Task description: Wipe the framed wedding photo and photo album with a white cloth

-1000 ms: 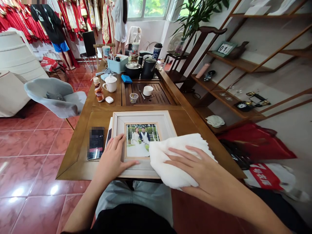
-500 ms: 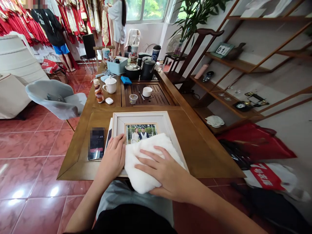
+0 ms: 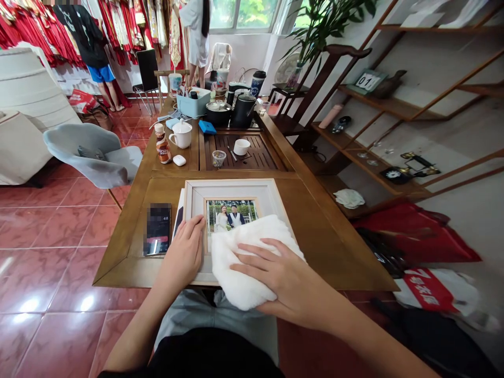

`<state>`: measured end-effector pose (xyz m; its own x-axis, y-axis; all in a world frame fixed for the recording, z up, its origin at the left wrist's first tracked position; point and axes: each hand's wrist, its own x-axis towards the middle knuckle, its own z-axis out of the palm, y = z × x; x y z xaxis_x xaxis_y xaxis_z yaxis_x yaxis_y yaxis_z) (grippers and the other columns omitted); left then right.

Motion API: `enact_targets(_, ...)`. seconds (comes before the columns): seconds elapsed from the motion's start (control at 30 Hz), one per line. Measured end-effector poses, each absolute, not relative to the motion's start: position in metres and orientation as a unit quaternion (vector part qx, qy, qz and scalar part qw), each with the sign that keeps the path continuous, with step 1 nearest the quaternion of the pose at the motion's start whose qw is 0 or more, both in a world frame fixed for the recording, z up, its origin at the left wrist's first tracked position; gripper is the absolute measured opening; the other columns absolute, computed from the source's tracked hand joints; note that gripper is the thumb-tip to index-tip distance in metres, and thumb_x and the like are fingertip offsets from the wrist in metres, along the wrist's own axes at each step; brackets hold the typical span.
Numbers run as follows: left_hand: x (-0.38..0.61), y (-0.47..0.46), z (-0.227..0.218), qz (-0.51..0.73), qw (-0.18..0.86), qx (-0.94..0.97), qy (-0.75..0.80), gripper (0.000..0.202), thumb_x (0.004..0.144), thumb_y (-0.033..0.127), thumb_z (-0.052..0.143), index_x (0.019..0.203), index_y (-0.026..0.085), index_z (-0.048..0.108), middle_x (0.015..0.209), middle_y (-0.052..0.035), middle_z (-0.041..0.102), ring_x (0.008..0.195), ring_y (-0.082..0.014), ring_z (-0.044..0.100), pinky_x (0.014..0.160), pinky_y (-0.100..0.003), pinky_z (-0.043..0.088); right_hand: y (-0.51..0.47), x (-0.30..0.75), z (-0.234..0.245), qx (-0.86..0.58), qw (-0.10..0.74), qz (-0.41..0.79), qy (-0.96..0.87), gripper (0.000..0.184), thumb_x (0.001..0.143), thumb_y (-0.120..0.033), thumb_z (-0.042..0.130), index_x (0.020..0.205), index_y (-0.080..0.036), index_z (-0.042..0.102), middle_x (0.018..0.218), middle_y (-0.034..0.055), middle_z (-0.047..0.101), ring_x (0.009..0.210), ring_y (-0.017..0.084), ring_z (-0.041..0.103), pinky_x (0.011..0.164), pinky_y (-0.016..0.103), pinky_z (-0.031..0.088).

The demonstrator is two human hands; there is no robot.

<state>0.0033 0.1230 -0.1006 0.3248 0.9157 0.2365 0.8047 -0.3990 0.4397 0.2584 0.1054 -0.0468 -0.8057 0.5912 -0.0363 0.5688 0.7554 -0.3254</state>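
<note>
A pale picture frame point(image 3: 191, 195) lies flat on the wooden table in front of me, with a wedding photo point(image 3: 232, 210) of a couple in its middle. My left hand point(image 3: 186, 247) rests on the frame's left side, its fingers stretched out and lying flat. My right hand point(image 3: 271, 270) is pressed over a folded white fluffy cloth point(image 3: 236, 294), fingers spread across its top. The cloth covers the frame's lower right part and the photo's bottom edge, and hangs past the near edge. Beside my left hand lies a phone point(image 3: 158, 231). A white sheet or booklet shows beneath the frame's left edge.
Beyond the frame stand a bottle point(image 3: 162, 144), a lidded white mug point(image 3: 181, 134), a small white case point(image 3: 179, 160) and a slatted tea tray point(image 3: 260, 155) with a white cup point(image 3: 241, 146). A grey chair point(image 3: 92, 152) is at the left, shelves point(image 3: 378, 168) at the right. Two people stand farther back.
My right hand and the white cloth have slid slightly to the right over the frame, showing more of the photo. My left hand stays on the frame's left side. The view has shifted a little.
</note>
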Motion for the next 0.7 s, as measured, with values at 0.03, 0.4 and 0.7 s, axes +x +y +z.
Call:
enact_targets(0.03,0.002,0.123,-0.101,0.226,0.121,0.807,0.532,0.047,0.101,0.011,0.030,0.145,0.013,0.045,0.151,-0.0169,0.051,0.144,-0.0270,0.046,0.124,-0.054,0.033,0.105,0.264,-0.046,-0.313,0.038,0.154,-0.936,0.054,0.090,-0.053,0.067,0.137,-0.027,0.061,0.145,0.0103,0.061,0.135,0.034,0.053,0.111,0.060,0.033)
enact_targets(0.4,0.001,0.126,-0.097,0.225,0.137,0.808,0.527,0.043,0.107,0.035,0.043,0.146,0.018,0.042,0.152,-0.0164,0.049,0.145,-0.0289,0.045,0.125,-0.055,0.029,0.101,0.312,-0.044,-0.324,0.082,0.023,-0.942,0.046,0.091,-0.044,0.063,0.132,-0.024,0.063,0.134,0.0083,0.069,0.124,0.030,0.062,0.101,0.049,0.036)
enact_targets(0.7,-0.003,0.125,-0.098,0.216,0.155,0.814,0.516,0.101,0.078,0.072,0.072,0.155,0.021,0.032,0.157,-0.0197,0.043,0.149,-0.0359,0.039,0.125,-0.059,0.026,0.167,0.299,-0.060,-0.396,0.094,-0.055,-0.912,0.044,0.100,-0.046,0.047,0.129,-0.019,0.065,0.138,0.0141,0.066,0.132,0.032,0.056,0.104,0.051,0.033)
